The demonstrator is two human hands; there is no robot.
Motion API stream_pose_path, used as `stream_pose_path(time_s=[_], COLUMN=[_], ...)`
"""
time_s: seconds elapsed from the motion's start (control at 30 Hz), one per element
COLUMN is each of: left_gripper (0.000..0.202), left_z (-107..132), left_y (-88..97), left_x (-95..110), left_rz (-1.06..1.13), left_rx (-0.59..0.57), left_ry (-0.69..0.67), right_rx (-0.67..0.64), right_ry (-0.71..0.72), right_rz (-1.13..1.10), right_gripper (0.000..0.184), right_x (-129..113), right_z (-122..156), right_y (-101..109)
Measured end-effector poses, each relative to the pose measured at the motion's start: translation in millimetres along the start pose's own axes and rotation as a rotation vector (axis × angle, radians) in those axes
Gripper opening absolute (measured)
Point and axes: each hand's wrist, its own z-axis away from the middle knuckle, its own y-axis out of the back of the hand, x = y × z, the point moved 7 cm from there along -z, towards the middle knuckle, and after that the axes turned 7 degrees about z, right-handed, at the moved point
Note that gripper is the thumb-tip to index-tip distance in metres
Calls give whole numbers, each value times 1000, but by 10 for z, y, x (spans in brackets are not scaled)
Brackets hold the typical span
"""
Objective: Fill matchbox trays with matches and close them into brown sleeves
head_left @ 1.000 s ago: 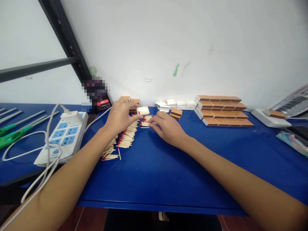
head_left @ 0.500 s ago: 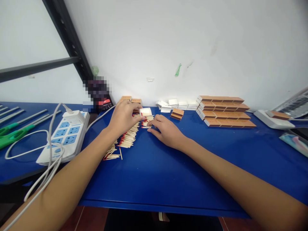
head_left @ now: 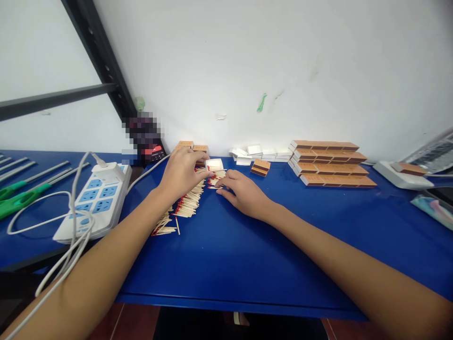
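Note:
My left hand (head_left: 184,171) is closed on a small white matchbox tray (head_left: 214,163), tipped so that its inside shows, with some matches in it. Close beside it, my right hand (head_left: 242,192) has thumb and fingertips bent together at the end of a red-tipped match (head_left: 213,188). More matches lie just under the tray, between the two hands. A long heap of loose matches (head_left: 188,204) spreads below my left hand and is partly hidden by it. One lone match (head_left: 177,225) lies at the heap's near edge.
Along the wall are white trays (head_left: 269,154), a brown matchbox sleeve (head_left: 260,167) and stacked matchboxes (head_left: 332,169). More boxes (head_left: 200,148) stand behind my left hand. At left lie a power strip (head_left: 102,193) with white cables and green-handled tools (head_left: 24,198). A white device (head_left: 399,175) sits right.
My right fingertips have shifted very slightly at the matches by the tray. My left hand and the tray hold the same place.

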Motion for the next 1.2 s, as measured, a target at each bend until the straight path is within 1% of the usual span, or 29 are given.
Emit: stream_pose_path(time_s=[0.13, 0.23, 0.4, 0.57, 0.7, 0.87, 0.97, 1.03, 1.1, 1.2], left_gripper=[30, 32, 35, 36, 37, 33, 32, 32, 33, 32], left_z=[-4, -4, 7, 10, 13, 39, 50, 55, 64, 76], left_y=[-2, -7, -27, -44, -62, -125, -145, -162, -183, -206], left_x=[15, 25, 2, 6, 1, 2, 43, 106, 185, 274], left_rz=[-5, -19, -29, -1, 16, -7, -14, 31, 106, 175], left_rx=[-8, -10, -12, -39, -55, -93, -101, -114, -133, -148], left_ry=[-1, -18, -24, -17, -8, -31, -46, -62, -78, -75], right_rx=[-24, -54, -97, -129, -151, -95, -16, 73, 132, 131], right_ry=[-65, -76, -38, 17, 24, 17, -52, -118, -152, -119], right_rz=[-125, -128, -50, 28, 120, 158, 200, 241, 270, 298], right_gripper=[6, 9, 10, 7, 10, 11, 12, 15, 16, 15], right_x=[22, 9, -49, -110, -99, -36, 35, 82, 101, 82], right_z=[-25, -32, -1, 33, 46, 51, 37, 30, 26, 19], right_y=[-15, -20, 2, -4, -20, 78, 185, 272, 325, 321])
